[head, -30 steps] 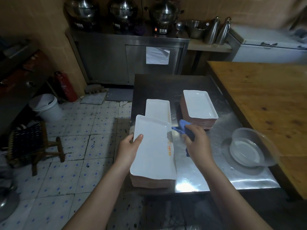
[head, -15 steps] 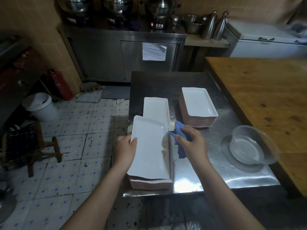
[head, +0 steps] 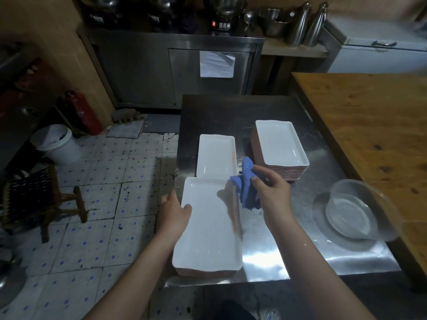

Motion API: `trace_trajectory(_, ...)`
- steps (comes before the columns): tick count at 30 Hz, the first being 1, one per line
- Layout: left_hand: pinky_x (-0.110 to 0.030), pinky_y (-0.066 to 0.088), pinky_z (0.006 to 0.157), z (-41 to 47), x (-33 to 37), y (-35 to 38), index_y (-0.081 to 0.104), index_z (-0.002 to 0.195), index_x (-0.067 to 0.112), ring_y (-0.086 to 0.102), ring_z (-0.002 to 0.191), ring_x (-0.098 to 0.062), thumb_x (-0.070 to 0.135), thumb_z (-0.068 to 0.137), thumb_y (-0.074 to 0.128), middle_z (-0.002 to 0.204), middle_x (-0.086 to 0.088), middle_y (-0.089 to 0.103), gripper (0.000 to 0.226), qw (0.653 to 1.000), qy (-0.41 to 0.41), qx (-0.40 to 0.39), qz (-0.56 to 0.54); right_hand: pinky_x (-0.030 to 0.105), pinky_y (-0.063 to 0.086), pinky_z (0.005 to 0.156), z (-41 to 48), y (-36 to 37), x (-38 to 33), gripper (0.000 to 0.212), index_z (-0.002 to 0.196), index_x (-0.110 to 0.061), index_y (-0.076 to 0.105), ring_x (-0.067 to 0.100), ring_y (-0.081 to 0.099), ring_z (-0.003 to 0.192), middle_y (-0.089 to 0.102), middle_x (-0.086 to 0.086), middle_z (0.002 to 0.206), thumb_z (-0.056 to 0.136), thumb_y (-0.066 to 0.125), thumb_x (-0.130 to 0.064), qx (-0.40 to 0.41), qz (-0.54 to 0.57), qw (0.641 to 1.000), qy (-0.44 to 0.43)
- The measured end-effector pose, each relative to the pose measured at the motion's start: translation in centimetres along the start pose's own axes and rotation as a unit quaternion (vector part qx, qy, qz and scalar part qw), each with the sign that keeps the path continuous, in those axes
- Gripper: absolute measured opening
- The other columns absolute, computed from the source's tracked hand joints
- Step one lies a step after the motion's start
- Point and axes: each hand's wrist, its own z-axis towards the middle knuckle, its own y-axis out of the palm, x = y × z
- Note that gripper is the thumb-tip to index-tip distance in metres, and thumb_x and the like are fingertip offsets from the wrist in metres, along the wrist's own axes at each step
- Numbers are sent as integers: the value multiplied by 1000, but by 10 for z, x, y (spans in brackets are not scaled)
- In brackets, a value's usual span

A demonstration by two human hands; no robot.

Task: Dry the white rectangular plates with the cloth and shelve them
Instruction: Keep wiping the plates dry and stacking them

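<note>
— Two hands are busy; with which thing?
— With the top white rectangular ceramic plate (head: 208,232). It lies on a stack of similar plates (head: 203,274) at the near left corner of the shiny steel table (head: 261,257).
— How is it held?
— The left hand (head: 174,213) grips its left long edge, with the thumb on the upper face.
— And the right hand (head: 271,195)?
— It pinches a crumpled blue cloth (head: 247,183) at the plate's far right corner. Whether the cloth touches the plate, I cannot tell.
— How does the plate lie from that hand?
— Its long axis runs away from the person. Nearly all of the face is to the left of the cloth and closer to the body. So I think the wipe must go leftward and toward the person, while the left hand steadies the edge.
— Shelving?
— Not yet, I judge. I cannot tell which shelf is meant.
</note>
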Motion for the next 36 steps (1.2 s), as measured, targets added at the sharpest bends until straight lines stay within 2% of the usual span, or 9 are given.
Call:
trace_trajectory(3,-31,41,94,31,25,-7,47,133,9,48,116,-28,19,89,51,134,-13,41,45,1000,11,18,-18,4,46,63,26,1,-4,34,88,-33,65,-7,61,83,65,-15,98,83,65,1,-16,7,1000,-4)
trace_trajectory(6,-26,31,61,68,55,-5,55,87,21,44,79,-18,13,88,49,91,-7,46,10,999,46,-10,-25,12,48,65,59,7,-3,34,91,-34,64,1,58,87,61,-16,101,82,68,-1,-37,-15,999,19)
trace_trajectory(8,-28,22,52,97,73,2,47,75,19,37,73,-15,11,86,48,80,-6,43,13,998,46,-44,-10,14,47,62,81,11,-2,33,90,-35,64,3,57,86,58,-14,103,82,70,-3,-50,-25,998,35)
trace_trajectory(12,-28,31,54,151,93,23,53,69,10,49,67,-24,20,89,52,66,-12,49,22,992,3,-106,62,8,50,60,118,23,4,35,88,-37,62,1,57,91,58,-9,109,81,71,-4,-92,-42,994,32)
trace_trajectory(16,-37,49,82,196,91,46,63,103,-3,62,97,-34,29,88,58,103,-22,65,35,990,-34,-114,70,7,48,74,144,35,18,39,92,-35,60,3,58,98,61,-5,112,79,71,0,-128,-46,990,28)
trace_trajectory(24,-34,44,70,227,91,57,59,95,-5,60,94,-35,27,84,66,101,-20,64,35,984,-15,-63,164,-1,39,63,171,51,38,36,89,-31,63,-21,54,80,60,-24,103,77,68,2,-130,-20,989,71)
trace_trajectory(26,-31,39,61,231,90,56,57,74,2,61,85,-33,24,83,66,87,-16,65,25,982,-9,-61,177,-1,39,65,173,51,40,37,88,-32,63,-22,54,81,60,-27,99,77,68,3,-123,-17,989,75)
trace_trajectory(29,-27,25,46,235,89,56,38,46,11,44,49,-21,22,83,63,50,-7,44,46,983,-2,-58,176,-1,39,64,175,49,43,37,88,-32,63,-22,54,80,60,-27,97,77,68,3,-118,-14,990,81)
trace_trajectory(36,-24,27,48,230,100,59,41,76,10,41,57,-12,18,91,49,66,-2,44,19,998,20,-40,38,-1,40,63,173,46,40,32,90,-29,65,-21,55,80,61,-24,96,78,68,1,-105,-3,990,93)
